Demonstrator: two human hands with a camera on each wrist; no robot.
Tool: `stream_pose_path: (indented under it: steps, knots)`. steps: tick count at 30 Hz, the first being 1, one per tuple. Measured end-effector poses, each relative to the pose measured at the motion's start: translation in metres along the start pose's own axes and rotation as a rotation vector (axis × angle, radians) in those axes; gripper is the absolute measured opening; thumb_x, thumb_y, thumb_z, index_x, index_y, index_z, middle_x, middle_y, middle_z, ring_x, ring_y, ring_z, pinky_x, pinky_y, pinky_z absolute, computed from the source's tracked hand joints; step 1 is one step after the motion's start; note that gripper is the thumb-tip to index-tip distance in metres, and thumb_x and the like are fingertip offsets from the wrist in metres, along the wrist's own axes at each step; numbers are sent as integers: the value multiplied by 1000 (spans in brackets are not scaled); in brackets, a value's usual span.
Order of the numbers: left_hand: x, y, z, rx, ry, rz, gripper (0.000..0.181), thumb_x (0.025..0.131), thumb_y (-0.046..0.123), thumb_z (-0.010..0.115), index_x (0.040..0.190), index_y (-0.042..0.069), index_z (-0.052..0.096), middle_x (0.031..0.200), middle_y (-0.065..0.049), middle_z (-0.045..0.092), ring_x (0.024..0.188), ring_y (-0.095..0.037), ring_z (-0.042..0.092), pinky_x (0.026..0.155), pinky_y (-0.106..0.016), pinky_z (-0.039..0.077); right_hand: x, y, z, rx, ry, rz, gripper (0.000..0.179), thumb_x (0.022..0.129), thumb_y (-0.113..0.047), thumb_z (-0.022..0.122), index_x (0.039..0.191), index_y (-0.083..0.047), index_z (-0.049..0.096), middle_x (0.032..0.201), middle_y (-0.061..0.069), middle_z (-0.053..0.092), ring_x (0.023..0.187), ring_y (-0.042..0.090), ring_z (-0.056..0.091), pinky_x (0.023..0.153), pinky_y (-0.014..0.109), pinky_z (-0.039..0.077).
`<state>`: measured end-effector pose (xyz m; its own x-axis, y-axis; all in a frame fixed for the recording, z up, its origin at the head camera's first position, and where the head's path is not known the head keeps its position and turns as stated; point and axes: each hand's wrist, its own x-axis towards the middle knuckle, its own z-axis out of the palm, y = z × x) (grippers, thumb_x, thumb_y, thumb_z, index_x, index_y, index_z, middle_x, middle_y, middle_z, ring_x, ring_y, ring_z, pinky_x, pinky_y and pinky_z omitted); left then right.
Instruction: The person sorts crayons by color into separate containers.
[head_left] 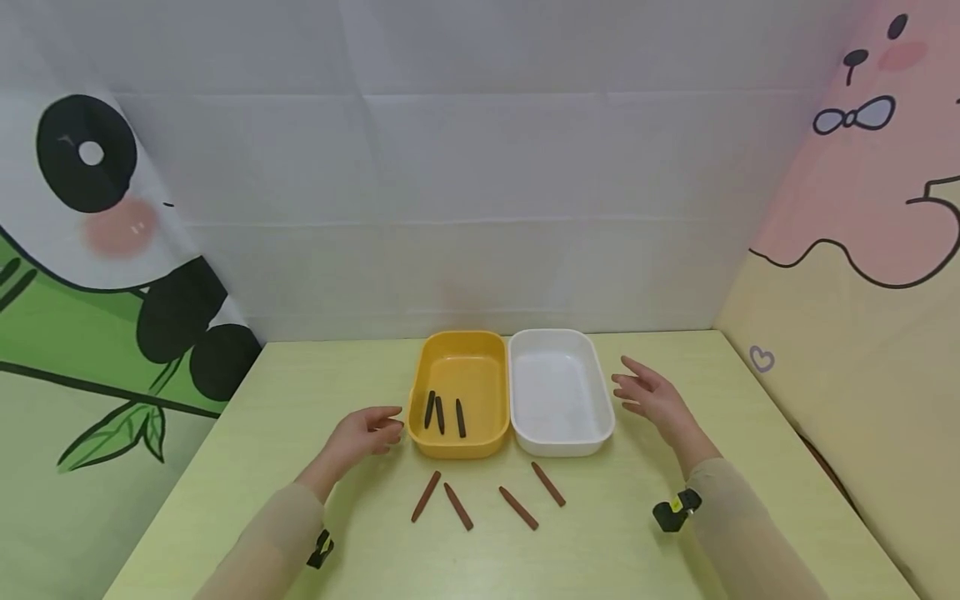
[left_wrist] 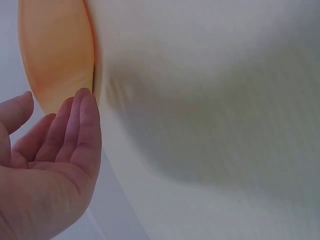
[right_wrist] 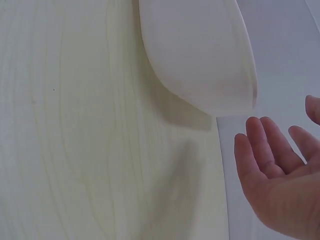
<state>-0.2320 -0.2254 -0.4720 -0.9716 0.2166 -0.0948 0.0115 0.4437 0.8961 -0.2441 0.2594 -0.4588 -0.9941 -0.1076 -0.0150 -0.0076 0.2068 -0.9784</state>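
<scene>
Three black crayons (head_left: pixel 440 415): in yellow tray (head_left: pixel 476 379), apparently done. Four brown crayons (head_left: pixel 458 507): on surface (head_left: pixel 607 533), outside white tray (head_left: pixel 558 383), apparently outstanding. Left hand (head_left: pixel 366 432), right hand (head_left: pixel 657 402): fingers relaxed, holding nothing.

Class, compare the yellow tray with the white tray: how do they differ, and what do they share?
The yellow tray holds three dark sticks; the white tray holds none. The left hand is beside the yellow tray, the right hand beside the white tray. One is yellow, the other white. Both are rectangular with rounded corners and rest on the table.
</scene>
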Motion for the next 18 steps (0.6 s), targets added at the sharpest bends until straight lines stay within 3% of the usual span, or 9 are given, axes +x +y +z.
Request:
stream_pose_path:
  steps: [11,18]
  knots:
    - [-21,1,10,82,11,14,45,97,15,66,137,-5,55,112,-16,70,95,-23,66,77,-32,57,15,11,1,24,-52,93,63,105,-18,52,157,-4,21,146,31,41,122,36,56,97,40,51]
    - [-29,0,17,142,64,-3,42,94,12,69,133,-2,59,106,-8,72,93,-21,67,74,-28,55,22,14,2,17,-74,113,62,104,-16,53,157,-4,22,144,31,44,113,26,61,93,37,54]
